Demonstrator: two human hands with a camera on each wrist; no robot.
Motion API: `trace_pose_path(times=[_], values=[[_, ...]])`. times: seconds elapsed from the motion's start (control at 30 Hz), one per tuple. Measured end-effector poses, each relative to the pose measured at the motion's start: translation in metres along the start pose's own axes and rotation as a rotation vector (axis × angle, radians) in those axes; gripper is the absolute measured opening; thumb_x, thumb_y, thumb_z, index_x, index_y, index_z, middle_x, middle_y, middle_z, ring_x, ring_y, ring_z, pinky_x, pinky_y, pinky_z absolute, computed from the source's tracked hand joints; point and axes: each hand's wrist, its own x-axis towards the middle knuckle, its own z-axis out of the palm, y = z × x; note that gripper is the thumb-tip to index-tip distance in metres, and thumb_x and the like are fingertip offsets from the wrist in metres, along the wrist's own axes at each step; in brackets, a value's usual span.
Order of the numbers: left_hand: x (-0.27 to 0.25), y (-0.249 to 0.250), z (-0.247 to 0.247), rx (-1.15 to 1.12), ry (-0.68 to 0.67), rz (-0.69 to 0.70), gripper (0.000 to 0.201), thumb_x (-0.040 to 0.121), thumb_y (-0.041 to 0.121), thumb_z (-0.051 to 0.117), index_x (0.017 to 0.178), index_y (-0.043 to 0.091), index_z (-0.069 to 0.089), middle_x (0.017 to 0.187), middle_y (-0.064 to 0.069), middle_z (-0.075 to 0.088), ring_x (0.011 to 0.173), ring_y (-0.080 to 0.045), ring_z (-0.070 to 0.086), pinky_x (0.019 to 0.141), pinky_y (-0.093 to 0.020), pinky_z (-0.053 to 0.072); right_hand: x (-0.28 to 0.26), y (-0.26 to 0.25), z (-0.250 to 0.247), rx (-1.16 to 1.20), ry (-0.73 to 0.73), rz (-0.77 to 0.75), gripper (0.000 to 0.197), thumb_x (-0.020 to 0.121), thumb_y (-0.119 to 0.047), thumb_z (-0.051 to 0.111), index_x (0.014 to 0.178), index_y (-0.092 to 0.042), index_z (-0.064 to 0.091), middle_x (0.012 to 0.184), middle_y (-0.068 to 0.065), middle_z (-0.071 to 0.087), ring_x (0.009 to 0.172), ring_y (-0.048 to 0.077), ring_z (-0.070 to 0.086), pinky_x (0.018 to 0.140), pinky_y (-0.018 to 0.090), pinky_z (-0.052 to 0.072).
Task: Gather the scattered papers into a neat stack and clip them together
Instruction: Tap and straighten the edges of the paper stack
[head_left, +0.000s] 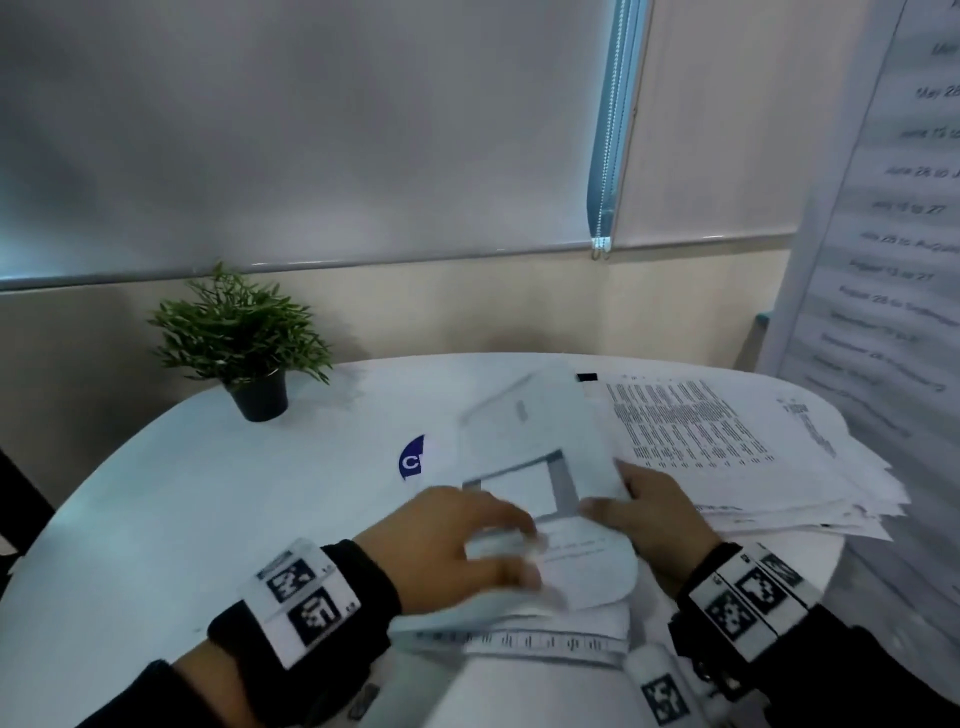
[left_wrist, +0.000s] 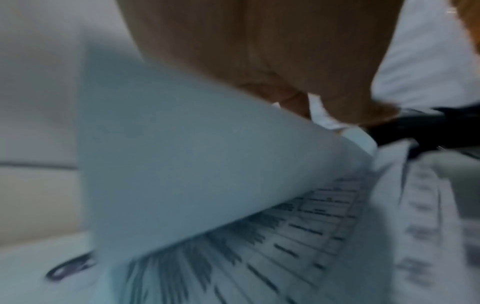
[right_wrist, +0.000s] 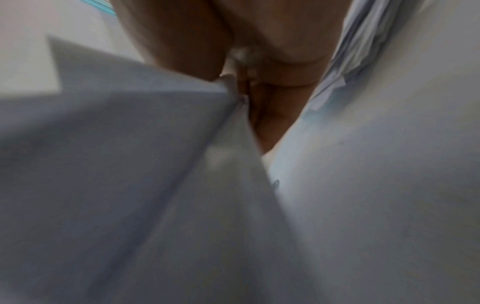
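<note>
1. While both hands work at the near edge of the white table (head_left: 156, 493), the left hand (head_left: 447, 545) curls its fingers (head_left: 511, 522) round the near end of a lifted sheet (head_left: 540, 447), gripping it.
2. Just beside it, the right hand (head_left: 649, 512) pinches the same sheet at its right edge, thumb on top; the two hands are close together but not touching.
3. From the left wrist view, that sheet (left_wrist: 182, 164) bows upward over a printed page of table rows (left_wrist: 298, 236), though the picture is blurred.
4. From the right wrist view, the fingers (right_wrist: 272, 61) close on a paper edge (right_wrist: 155, 144); the blur hides finer detail.
5. Beyond and to the right of the right hand lies a loose, fanned pile of printed papers (head_left: 753, 452), its edges uneven.
6. More sheets (head_left: 519, 618) lie under and nearer than both hands, overlapping.
7. Past the lifted sheet, a small black object (head_left: 587, 378) sits on the table; whether it is the clip cannot be told.
8. Well beyond the left hand stands a potted plant (head_left: 244, 338).
</note>
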Motion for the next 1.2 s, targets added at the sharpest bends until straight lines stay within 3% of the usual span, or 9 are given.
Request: trace_pose_path(times=[0.1,0.23,0.3,0.37,0.63,0.73,0.9,1.03,1.2], values=[[-0.004,-0.016,-0.018,-0.343,0.357,-0.286,0.107,0.046,0.097,0.038,0.132,0.034,0.047,0.13,0.013,0.05,0.114,0.004,0.045,0.092,-0.003,0.033,-0.003,-0.012,-0.009,0.1,0.084,-0.201,0.036,0.078,0.014,0.062,0.089,-0.018,0.073,0.081,-0.001,0.075,0.077,0.014,0.069,0.068,0.025,0.055],[0.001,-0.026,-0.024,-0.63,0.564,-0.468,0.114,0.058,0.055,0.082,0.146,0.028,0.016,0.149,-0.002,0.029,0.131,-0.018,0.041,0.105,-0.038,0.042,-0.011,-0.03,-0.009,0.214,0.072,-0.384,0.032,0.073,0.004,0.067,0.096,-0.017,0.074,0.091,0.004,0.075,0.084,0.018,0.069,0.076,0.029,0.055],[0.005,-0.026,-0.02,-0.851,0.661,-0.366,0.099,0.064,0.026,0.088,0.141,0.019,0.026,0.139,-0.003,0.048,0.115,-0.012,0.058,0.094,-0.031,0.052,-0.012,-0.033,-0.008,0.219,0.068,-0.43,0.045,0.075,0.008,0.067,0.111,-0.016,0.058,0.092,0.0,0.074,0.084,0.016,0.069,0.076,0.029,0.056],[0.006,-0.028,-0.018,-0.921,0.711,-0.335,0.079,0.058,0.029,0.088,0.127,0.016,0.05,0.119,-0.001,0.067,0.104,-0.015,0.066,0.09,-0.035,0.054,-0.011,-0.031,-0.008,0.175,0.057,-0.41,0.058,0.08,0.015,0.06,0.11,-0.028,0.035,0.091,-0.006,0.074,0.081,0.011,0.068,0.074,0.027,0.057],[0.007,-0.036,0.007,-0.947,0.706,-0.478,0.021,0.086,0.006,0.066,0.105,0.014,0.064,0.103,-0.007,0.071,0.102,-0.031,0.064,0.08,-0.035,0.05,-0.019,0.004,-0.012,-0.058,-0.121,-0.176,0.06,0.084,-0.001,0.064,0.119,-0.034,0.029,0.117,-0.001,0.058,0.098,-0.002,0.062,0.085,0.019,0.052],[0.031,-0.024,0.002,-0.937,0.695,-0.466,0.025,0.09,0.005,0.058,0.115,0.011,0.06,0.111,-0.009,0.069,0.103,-0.029,0.064,0.093,-0.042,0.049,-0.011,0.004,-0.028,-0.174,0.005,-0.146,0.042,0.088,-0.004,0.059,0.118,-0.025,0.038,0.11,-0.005,0.059,0.1,0.004,0.06,0.083,0.014,0.047],[0.104,0.007,0.0,-0.846,0.601,-0.514,0.046,0.088,0.011,0.063,0.126,0.014,0.037,0.112,-0.011,0.062,0.101,-0.032,0.061,0.095,-0.049,0.048,0.012,-0.013,-0.086,-0.165,0.285,-0.072,0.046,0.087,-0.005,0.056,0.122,-0.03,0.038,0.117,0.001,0.06,0.1,0.02,0.059,0.093,0.04,0.047],[0.158,0.029,0.014,-0.778,0.438,-0.491,0.079,0.086,-0.006,0.054,0.145,0.014,0.005,0.09,-0.005,0.057,0.085,-0.024,0.058,0.083,-0.037,0.047,0.025,-0.021,-0.132,-0.282,0.363,-0.003,0.055,0.09,-0.004,0.053,0.137,-0.026,0.033,0.114,0.0,0.05,0.093,0.015,0.05,0.083,0.026,0.037],[0.217,0.033,0.041,-0.604,0.381,-0.469,0.061,0.082,-0.009,0.056,0.134,0.016,0.036,0.104,-0.011,0.059,0.083,-0.021,0.055,0.075,-0.03,0.047,0.052,-0.004,-0.179,-0.499,0.425,0.082,0.055,0.088,-0.007,0.055,0.138,-0.023,0.037,0.132,0.01,0.051,0.106,0.02,0.05,0.086,0.022,0.034]])
